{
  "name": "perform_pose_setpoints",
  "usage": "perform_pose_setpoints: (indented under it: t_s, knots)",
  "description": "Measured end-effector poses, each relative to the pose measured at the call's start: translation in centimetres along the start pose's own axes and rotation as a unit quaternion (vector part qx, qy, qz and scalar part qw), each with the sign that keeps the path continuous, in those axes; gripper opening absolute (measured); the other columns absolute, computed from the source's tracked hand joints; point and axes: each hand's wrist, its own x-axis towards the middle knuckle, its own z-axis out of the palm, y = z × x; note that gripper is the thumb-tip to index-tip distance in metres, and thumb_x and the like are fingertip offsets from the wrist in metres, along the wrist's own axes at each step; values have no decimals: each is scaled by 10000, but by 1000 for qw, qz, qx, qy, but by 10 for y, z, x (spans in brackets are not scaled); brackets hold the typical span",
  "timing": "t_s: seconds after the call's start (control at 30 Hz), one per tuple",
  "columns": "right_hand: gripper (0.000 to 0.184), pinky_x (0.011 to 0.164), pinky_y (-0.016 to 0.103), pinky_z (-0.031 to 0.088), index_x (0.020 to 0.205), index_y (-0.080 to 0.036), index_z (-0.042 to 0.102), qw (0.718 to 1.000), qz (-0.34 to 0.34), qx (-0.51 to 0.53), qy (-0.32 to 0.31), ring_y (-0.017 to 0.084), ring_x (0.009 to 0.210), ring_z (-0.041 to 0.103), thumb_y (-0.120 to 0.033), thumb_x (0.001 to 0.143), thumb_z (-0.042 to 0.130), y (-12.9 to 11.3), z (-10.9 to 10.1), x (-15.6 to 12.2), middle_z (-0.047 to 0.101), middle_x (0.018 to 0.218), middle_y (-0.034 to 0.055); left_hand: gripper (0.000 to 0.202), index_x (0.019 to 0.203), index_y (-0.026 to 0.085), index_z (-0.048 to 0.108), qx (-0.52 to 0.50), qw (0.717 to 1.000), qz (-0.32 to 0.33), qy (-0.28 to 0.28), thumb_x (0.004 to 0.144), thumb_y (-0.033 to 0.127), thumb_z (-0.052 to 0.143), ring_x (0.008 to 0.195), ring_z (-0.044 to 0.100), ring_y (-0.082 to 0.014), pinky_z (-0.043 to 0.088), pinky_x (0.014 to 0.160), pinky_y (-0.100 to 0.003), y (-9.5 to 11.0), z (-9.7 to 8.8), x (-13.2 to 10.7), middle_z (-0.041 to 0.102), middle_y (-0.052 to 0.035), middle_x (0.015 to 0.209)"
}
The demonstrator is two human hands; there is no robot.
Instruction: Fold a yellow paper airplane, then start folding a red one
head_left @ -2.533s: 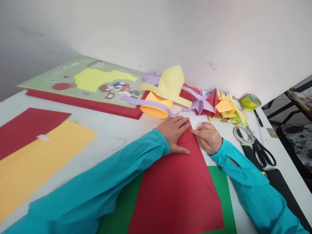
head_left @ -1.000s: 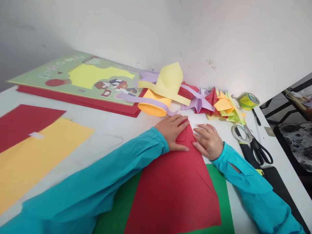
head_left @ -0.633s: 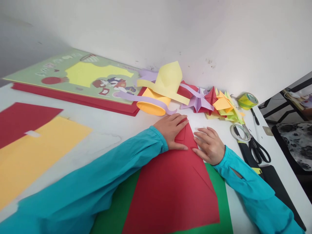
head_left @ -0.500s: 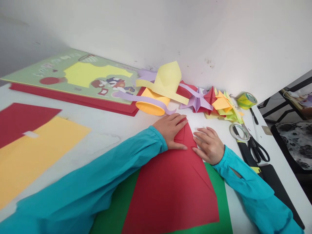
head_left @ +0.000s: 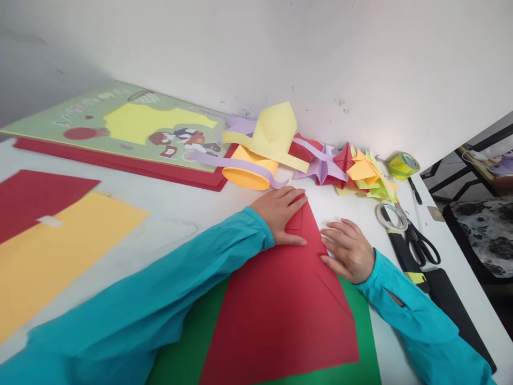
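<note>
A large folded sheet of red paper [head_left: 288, 305] lies in front of me, narrowing to a point at its far end. Beneath it is a green sheet [head_left: 200, 331], showing along both sides and at the near edge. My left hand [head_left: 278, 216] lies with fingers spread on the narrow far end of the red paper, beside a small folded flap. At the paper's right edge rests my right hand [head_left: 348, 251], palm down with its fingers stretched out and fingertips at the edge. Crease lines show on the right side of the red paper.
A green printed board [head_left: 136, 133] lies at the back left. Folded paper shapes [head_left: 276, 133] stand along the wall. To the right are a tape roll [head_left: 390, 216], black-handled scissors [head_left: 422, 246] and a black case [head_left: 457, 315]. Orange paper [head_left: 72, 251] and red paper [head_left: 40, 198] lie left.
My right hand has slid toward me and slightly right along the red paper's right edge. My left hand has stayed in place on the far end.
</note>
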Motion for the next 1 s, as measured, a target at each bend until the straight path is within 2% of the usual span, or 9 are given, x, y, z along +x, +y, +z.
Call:
perform_pose_setpoints:
  t_s: [0.33, 0.53, 1.0]
  knots:
    - [226, 986, 520, 408, 1045, -130, 640, 999, 15, 36, -12, 281, 1159, 545, -224, 854, 563, -10, -9, -21, 678, 1101, 131, 1032, 1385, 57, 389, 2, 1000, -2, -7, 700, 826, 448, 1291, 349, -375, 324, 1038, -513, -1, 0, 0, 383, -230, 1435]
    - [253, 962, 527, 443, 1057, -102, 639, 998, 2, 52, -28, 292, 1154, 544, -146, 829, 537, -14, -16, -24, 671, 1112, 140, 1038, 1388, 53, 385, 3, 1000, -2, -7, 696, 822, 464, 1292, 353, -369, 319, 1049, -503, -1, -1, 0, 386, -234, 1431]
    - [276, 934, 533, 473, 1083, -151, 631, 993, 5, 111, -29, 287, 1177, 538, -155, 831, 516, -15, -23, -34, 671, 1115, 124, 1068, 1372, 36, 413, 11, 1000, -7, 6, 674, 843, 445, 1262, 373, -370, 315, 1049, -498, -3, 7, 1, 410, -231, 1414]
